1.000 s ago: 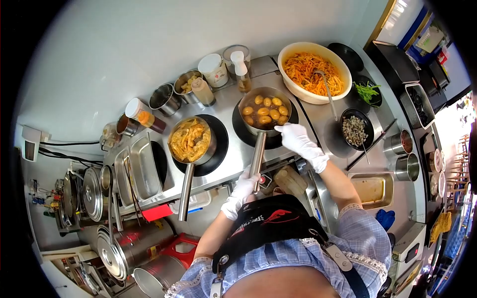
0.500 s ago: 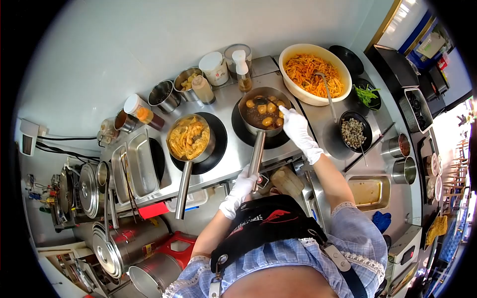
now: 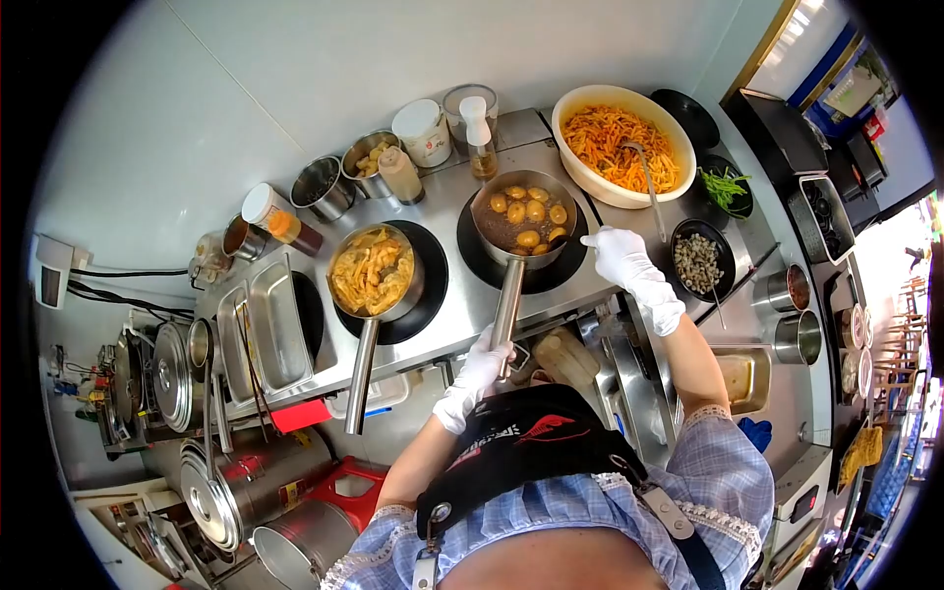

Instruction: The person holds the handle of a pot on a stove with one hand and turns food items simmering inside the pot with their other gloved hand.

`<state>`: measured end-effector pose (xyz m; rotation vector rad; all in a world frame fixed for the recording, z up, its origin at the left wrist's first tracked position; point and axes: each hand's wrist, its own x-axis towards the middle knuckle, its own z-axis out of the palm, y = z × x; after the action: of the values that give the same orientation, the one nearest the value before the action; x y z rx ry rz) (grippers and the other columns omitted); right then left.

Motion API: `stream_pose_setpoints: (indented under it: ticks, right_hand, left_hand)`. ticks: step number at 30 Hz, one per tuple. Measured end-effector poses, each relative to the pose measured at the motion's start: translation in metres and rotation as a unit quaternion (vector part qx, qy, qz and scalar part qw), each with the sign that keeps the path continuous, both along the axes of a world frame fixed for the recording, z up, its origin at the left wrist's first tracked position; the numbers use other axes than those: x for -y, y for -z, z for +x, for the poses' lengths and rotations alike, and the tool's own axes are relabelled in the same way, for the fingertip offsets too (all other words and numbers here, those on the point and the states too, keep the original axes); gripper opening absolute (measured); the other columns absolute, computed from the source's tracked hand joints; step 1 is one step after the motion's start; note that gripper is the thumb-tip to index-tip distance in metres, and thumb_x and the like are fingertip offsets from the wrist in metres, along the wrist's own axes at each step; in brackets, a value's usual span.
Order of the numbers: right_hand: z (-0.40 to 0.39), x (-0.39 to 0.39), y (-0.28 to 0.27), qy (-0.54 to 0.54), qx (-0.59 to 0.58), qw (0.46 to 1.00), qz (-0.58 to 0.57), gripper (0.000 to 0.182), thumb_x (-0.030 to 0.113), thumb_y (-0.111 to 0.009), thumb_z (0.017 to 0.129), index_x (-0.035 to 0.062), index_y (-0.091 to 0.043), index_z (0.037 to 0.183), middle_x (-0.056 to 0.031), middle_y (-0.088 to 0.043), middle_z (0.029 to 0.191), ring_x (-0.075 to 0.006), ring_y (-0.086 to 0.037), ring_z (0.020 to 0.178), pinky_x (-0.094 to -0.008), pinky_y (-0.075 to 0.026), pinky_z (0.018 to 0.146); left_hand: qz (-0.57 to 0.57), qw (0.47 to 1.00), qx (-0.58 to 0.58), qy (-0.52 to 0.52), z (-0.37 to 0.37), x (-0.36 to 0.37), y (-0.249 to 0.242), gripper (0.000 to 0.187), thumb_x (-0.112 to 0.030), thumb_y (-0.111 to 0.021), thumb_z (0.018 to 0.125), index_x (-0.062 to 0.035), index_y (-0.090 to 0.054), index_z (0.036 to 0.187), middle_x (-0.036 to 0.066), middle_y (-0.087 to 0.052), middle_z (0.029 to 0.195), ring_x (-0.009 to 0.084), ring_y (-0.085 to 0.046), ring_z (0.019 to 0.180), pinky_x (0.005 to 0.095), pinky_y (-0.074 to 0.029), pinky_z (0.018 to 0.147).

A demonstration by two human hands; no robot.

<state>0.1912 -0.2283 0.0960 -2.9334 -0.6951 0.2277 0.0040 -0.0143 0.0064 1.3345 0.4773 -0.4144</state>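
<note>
My left hand [image 3: 480, 369], in a white glove, grips the end of the long steel handle [image 3: 507, 300] of a saucepan [image 3: 489, 239]. The saucepan sits on a black burner and holds brown broth with several yellow-brown eggs. My right hand [image 3: 621, 258], also gloved, hovers just right of the pan's rim with its fingers curled. It appears to hold a small dark utensil [image 3: 561, 239] whose tip reaches the rim.
A second long-handled pan [image 3: 374, 270] of yellow strips sits on the left burner. A large cream bowl [image 3: 629, 200] of orange shreds stands at the back right, near a black bowl [image 3: 700, 261], a dish of greens [image 3: 728, 185], sauce bottles and tins. Steel trays [image 3: 265, 334] and pots [image 3: 226, 492] are at the left.
My right hand reached over the egg pan half a second ago and has now drawn back to the right of its rim. My left hand stayed on the handle.
</note>
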Motion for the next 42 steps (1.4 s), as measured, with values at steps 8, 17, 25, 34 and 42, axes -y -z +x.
stream_pose_setpoints:
  ticks: [8,17,25,34,42]
  right_hand:
    - [-0.01,-0.04,0.057,-0.026,-0.011,0.995,0.095,0.029,0.01,-0.051,0.076,0.0156,-0.064,0.102,-0.0136,-0.061,0.091,-0.0309,-0.061,0.085,-0.0408,-0.048,0.072]
    - [0.014,-0.083,0.101,-0.011,0.103,0.985,0.135,0.036,0.008,-0.052,0.076,0.0171,-0.059,0.11,-0.0127,-0.056,0.085,-0.0292,-0.061,0.075,-0.0397,-0.048,0.064]
    - [0.031,-0.041,0.091,0.092,0.103,0.986,0.09,0.036,0.006,-0.049,0.077,0.017,-0.06,0.11,-0.0141,-0.058,0.085,-0.0327,-0.06,0.074,-0.0415,-0.048,0.065]
    - [0.021,-0.001,0.025,0.048,0.103,0.985,0.13,0.028,0.009,-0.048,0.08,0.0172,-0.064,0.103,-0.0143,-0.059,0.087,-0.0331,-0.06,0.076,-0.0411,-0.048,0.067]
    - [0.006,0.003,0.012,0.01,-0.067,0.997,0.022,0.028,0.011,-0.052,0.078,0.0168,-0.066,0.101,-0.0133,-0.063,0.098,-0.0311,-0.059,0.092,-0.0381,-0.047,0.079]
  left_hand:
    - [-0.002,1.0,0.01,-0.014,-0.001,0.001,0.001,0.04,-0.013,-0.051,0.088,-0.0047,-0.041,0.126,0.004,-0.058,0.074,0.0092,-0.05,0.052,0.0223,-0.043,0.046]
    - [0.023,0.999,0.023,-0.005,-0.001,0.002,-0.002,0.043,-0.013,-0.051,0.087,-0.0028,-0.04,0.127,0.004,-0.058,0.074,0.0105,-0.052,0.056,0.0232,-0.044,0.048]
    - [0.01,1.0,0.013,-0.017,-0.001,0.002,-0.006,0.052,-0.012,-0.051,0.087,-0.0019,-0.032,0.134,0.004,-0.058,0.072,0.0097,-0.05,0.052,0.0222,-0.043,0.046]
    - [0.006,1.0,-0.002,-0.005,-0.001,0.002,-0.009,0.038,-0.01,-0.049,0.087,-0.0082,-0.042,0.124,0.001,-0.054,0.071,0.0081,-0.05,0.058,0.0211,-0.043,0.046]
    - [0.007,1.0,-0.006,0.003,0.0,0.001,-0.006,0.038,-0.011,-0.049,0.088,-0.0085,-0.042,0.125,0.002,-0.054,0.071,0.0084,-0.051,0.057,0.0213,-0.043,0.045]
